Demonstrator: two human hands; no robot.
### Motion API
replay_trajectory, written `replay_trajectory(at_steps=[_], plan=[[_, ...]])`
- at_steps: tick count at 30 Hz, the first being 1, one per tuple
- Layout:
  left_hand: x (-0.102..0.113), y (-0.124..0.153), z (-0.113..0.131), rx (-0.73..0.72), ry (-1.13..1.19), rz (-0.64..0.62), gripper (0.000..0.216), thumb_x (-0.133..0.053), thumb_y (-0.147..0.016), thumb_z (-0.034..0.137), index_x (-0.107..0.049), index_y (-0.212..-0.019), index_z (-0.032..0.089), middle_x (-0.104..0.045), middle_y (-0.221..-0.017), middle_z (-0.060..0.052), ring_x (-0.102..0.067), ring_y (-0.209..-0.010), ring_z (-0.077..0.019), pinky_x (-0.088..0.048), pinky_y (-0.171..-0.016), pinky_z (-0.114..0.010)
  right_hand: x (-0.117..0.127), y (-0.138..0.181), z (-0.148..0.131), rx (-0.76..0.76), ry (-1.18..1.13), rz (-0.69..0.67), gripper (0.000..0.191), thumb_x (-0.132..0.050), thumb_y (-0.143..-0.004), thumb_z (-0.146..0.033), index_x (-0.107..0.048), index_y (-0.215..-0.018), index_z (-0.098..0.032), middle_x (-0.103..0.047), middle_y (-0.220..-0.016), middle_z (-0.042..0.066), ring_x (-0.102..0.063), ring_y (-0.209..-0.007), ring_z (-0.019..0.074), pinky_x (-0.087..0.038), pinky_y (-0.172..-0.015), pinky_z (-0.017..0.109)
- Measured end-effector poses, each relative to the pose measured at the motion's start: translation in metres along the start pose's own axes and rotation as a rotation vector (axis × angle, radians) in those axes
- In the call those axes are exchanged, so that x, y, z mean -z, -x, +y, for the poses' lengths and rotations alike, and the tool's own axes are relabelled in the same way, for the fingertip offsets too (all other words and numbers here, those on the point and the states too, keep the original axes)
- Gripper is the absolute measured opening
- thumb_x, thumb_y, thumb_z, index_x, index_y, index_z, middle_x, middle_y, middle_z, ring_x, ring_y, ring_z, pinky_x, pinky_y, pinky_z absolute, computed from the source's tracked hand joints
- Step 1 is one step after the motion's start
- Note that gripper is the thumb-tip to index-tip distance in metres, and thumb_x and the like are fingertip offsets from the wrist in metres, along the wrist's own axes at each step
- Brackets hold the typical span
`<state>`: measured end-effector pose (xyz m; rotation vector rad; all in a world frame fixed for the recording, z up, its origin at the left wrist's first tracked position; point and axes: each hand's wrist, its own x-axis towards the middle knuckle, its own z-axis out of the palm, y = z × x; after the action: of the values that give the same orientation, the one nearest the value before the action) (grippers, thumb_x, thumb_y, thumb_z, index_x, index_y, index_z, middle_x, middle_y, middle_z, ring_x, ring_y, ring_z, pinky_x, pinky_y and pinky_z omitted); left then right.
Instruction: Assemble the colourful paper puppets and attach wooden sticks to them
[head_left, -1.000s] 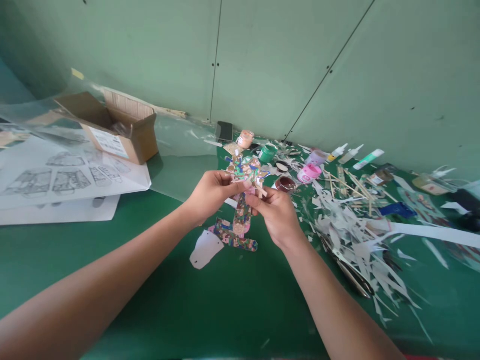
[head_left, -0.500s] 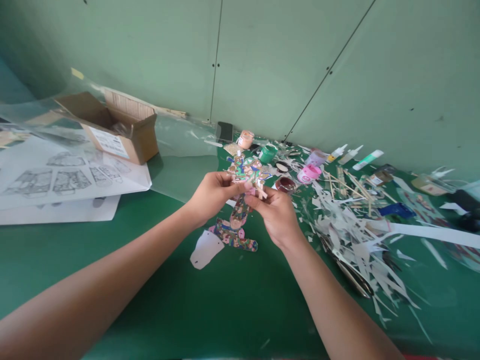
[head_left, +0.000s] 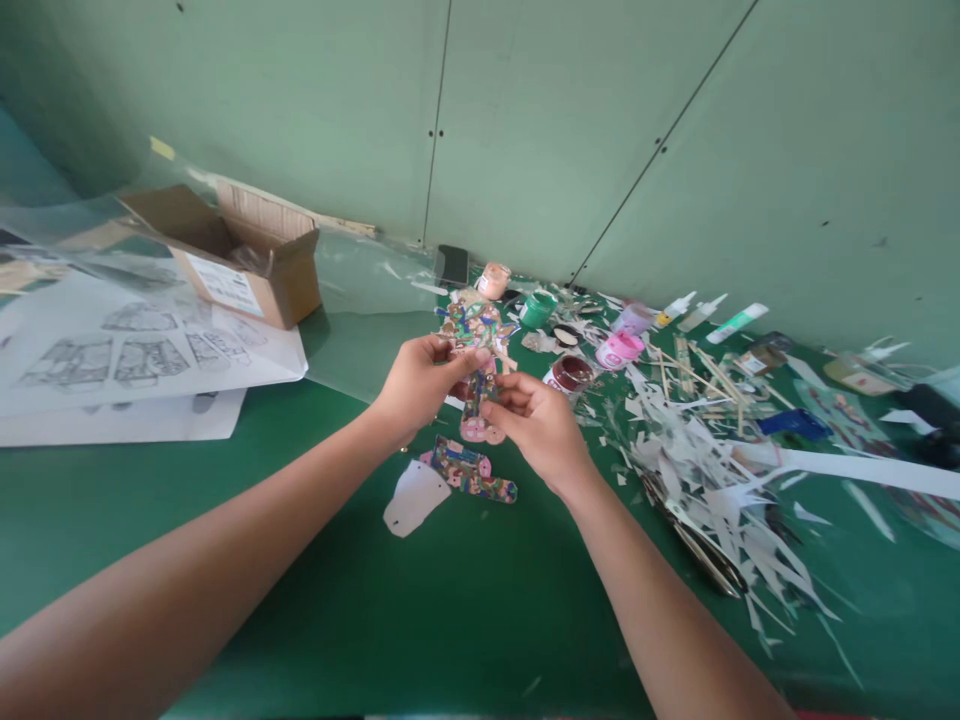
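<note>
A painted paper puppet (head_left: 480,325) in blue, green, pink and brown hangs between my hands over the green table. My left hand (head_left: 427,380) pinches it at its middle, thumb on top. Around the lower painted section, which ends in pink rounded shapes (head_left: 480,430), the fingers of my right hand (head_left: 536,420) are closed. Just below, several painted cut-out pieces (head_left: 472,470) lie on the table, overlapping a white cut-out piece (head_left: 416,498) with small holes. Part of the puppet is hidden behind my fingers.
An opened cardboard box (head_left: 255,265) stands at the left beside printed sheets (head_left: 142,350). Paint jars, green (head_left: 538,308), pink (head_left: 619,349) and dark red (head_left: 571,374), stand behind my right hand. Paper scraps (head_left: 720,490), scissors (head_left: 701,545) and wooden sticks (head_left: 712,375) cover the right side.
The puppet has shifted slightly left. My right hand has moved down onto its lower section, which has turned so that pink rounded ends now show.
</note>
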<state>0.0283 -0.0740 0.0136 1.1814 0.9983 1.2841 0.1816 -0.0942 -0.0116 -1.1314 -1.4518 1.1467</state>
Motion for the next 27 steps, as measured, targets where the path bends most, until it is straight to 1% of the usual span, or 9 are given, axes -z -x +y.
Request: replay_trajectory(at_steps=[2, 5, 7, 10, 14, 17, 21, 24, 27], plan=[[0.002, -0.002, -0.001, -0.002, -0.003, 0.011, 0.038, -0.086, -0.056, 0.039, -0.056, -0.058, 0.016, -0.051, -0.054, 0.004, -0.048, -0.049, -0.0075, -0.044, -0.05, -0.025, 0.002, -0.001, -0.003, -0.043, -0.045, -0.005, 0.034, -0.078, -0.064, -0.035, -0.064, -0.09, -0.018, -0.06, -0.06, -0.005, -0.057, -0.053, 0.0121, -0.051, -0.052, 0.028], [0.006, -0.005, -0.001, 0.017, -0.01, 0.0, 0.036, -0.085, -0.057, 0.04, -0.059, -0.06, 0.015, -0.055, -0.057, 0.002, -0.05, -0.051, -0.0079, -0.045, -0.051, -0.024, 0.007, -0.002, -0.006, -0.078, -0.087, 0.019, 0.036, -0.076, -0.065, -0.036, -0.066, -0.094, -0.018, -0.064, -0.063, -0.003, -0.056, -0.05, 0.0114, -0.052, -0.05, 0.028], [0.008, -0.006, -0.002, 0.039, -0.012, -0.014, 0.035, -0.084, -0.06, 0.041, -0.063, -0.064, 0.014, -0.059, -0.062, 0.0, -0.052, -0.053, -0.0084, -0.047, -0.052, -0.025, 0.009, -0.003, -0.008, -0.057, -0.07, 0.056, 0.035, -0.075, -0.067, -0.037, -0.066, -0.094, -0.018, -0.067, -0.067, -0.001, -0.057, -0.051, 0.0116, -0.05, -0.048, 0.027], [0.01, -0.006, -0.001, 0.069, -0.016, -0.032, 0.03, -0.08, -0.065, 0.04, -0.065, -0.067, 0.014, -0.059, -0.061, -0.001, -0.053, -0.051, -0.0092, -0.05, -0.052, -0.026, 0.012, -0.004, -0.007, -0.008, -0.032, 0.117, 0.032, -0.074, -0.069, -0.04, -0.066, -0.092, -0.019, -0.065, -0.066, -0.001, -0.056, -0.051, 0.0117, -0.047, -0.045, 0.025], [0.011, -0.007, 0.004, 0.094, -0.003, 0.003, 0.025, -0.078, -0.067, 0.037, -0.066, -0.071, 0.015, -0.059, -0.059, -0.001, -0.056, -0.048, -0.0113, -0.051, -0.05, -0.027, 0.017, -0.008, -0.001, 0.092, -0.062, 0.295, 0.033, -0.063, -0.079, -0.051, -0.065, -0.09, -0.021, -0.059, -0.066, -0.002, -0.055, -0.051, 0.0118, -0.045, -0.043, 0.024], [0.013, -0.01, 0.009, 0.061, 0.025, 0.044, 0.024, -0.077, -0.067, 0.035, -0.065, -0.071, 0.015, -0.06, -0.061, -0.002, -0.054, -0.047, -0.0101, -0.05, -0.048, -0.026, 0.022, -0.011, 0.002, 0.158, -0.118, 0.403, 0.036, -0.056, -0.083, -0.056, -0.063, -0.089, -0.021, -0.058, -0.065, -0.001, -0.053, -0.049, 0.0111, -0.043, -0.042, 0.023], [0.015, -0.011, 0.011, 0.012, -0.004, 0.096, 0.024, -0.077, -0.067, 0.034, -0.063, -0.07, 0.015, -0.056, -0.058, 0.0, -0.054, -0.049, -0.0095, -0.049, -0.047, -0.023, 0.023, -0.008, -0.003, 0.217, -0.011, 0.351, 0.032, -0.057, -0.084, -0.053, -0.061, -0.085, -0.021, -0.058, -0.063, -0.003, -0.049, -0.046, 0.0089, -0.039, -0.041, 0.02], [0.015, -0.011, 0.009, -0.003, -0.026, 0.125, 0.023, -0.076, -0.067, 0.032, -0.062, -0.068, 0.015, -0.056, -0.058, 0.001, -0.053, -0.049, -0.0086, -0.048, -0.047, -0.021, 0.017, -0.001, -0.008, 0.286, 0.137, 0.281, 0.033, -0.056, -0.086, -0.051, -0.056, -0.073, -0.021, -0.055, -0.057, -0.004, -0.047, -0.045, 0.0082, -0.037, -0.043, 0.02], [0.016, -0.012, 0.008, -0.022, -0.028, 0.161, 0.02, -0.074, -0.069, 0.03, -0.062, -0.069, 0.015, -0.055, -0.057, 0.001, -0.053, -0.049, -0.009, -0.048, -0.046, -0.022, 0.013, 0.005, -0.011, 0.314, 0.285, 0.224, 0.037, -0.054, -0.088, -0.048, -0.052, -0.064, -0.02, -0.05, -0.052, -0.005, -0.045, -0.045, 0.0081, -0.035, -0.045, 0.02]])
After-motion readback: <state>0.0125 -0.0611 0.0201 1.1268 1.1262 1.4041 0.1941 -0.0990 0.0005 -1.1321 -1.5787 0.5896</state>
